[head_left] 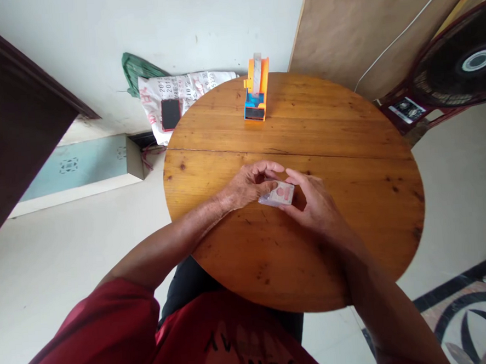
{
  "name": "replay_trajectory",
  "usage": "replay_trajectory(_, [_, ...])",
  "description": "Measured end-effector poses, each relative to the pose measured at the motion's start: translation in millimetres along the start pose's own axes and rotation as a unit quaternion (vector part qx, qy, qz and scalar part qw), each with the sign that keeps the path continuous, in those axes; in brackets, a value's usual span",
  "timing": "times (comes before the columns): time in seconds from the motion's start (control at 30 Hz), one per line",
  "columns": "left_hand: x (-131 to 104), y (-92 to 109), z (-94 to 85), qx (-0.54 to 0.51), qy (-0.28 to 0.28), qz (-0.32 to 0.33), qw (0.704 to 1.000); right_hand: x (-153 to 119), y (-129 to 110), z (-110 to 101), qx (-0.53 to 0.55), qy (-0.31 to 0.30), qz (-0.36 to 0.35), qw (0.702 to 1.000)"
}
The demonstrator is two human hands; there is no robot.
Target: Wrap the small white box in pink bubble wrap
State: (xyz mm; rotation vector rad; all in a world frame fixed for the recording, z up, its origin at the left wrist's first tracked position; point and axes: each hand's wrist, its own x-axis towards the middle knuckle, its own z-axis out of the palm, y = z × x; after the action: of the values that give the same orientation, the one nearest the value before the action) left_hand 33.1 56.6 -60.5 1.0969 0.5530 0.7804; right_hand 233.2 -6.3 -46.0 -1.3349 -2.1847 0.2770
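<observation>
Both hands meet over the middle of the round wooden table. Between them is a small pale box with a pink print on top and what looks like clear plastic along its near left side. My left hand grips its left end, thumb on the top face and fingers curled behind. On the other side, my right hand holds the right end between the thumb in front and the fingers at the back. Whether the box touches the tabletop, I cannot tell.
An orange and blue tape dispenser with a roll of tape stands at the table's far edge. Left beyond the table, a dark phone lies on a printed white sack, near a green bag. A fan stands right.
</observation>
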Motion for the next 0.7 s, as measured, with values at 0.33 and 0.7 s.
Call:
replay_trajectory(0.33, [0, 1, -4.0, 0.011, 0.024, 0.022, 0.999, 2, -3, -4, 0.012, 0.005, 0.007, 1.000])
replay_trajectory(0.7, [1, 2, -8.3, 0.018, 0.038, 0.035, 0.999, 5, -11, -9, -0.012, 0.054, -0.030, 0.998])
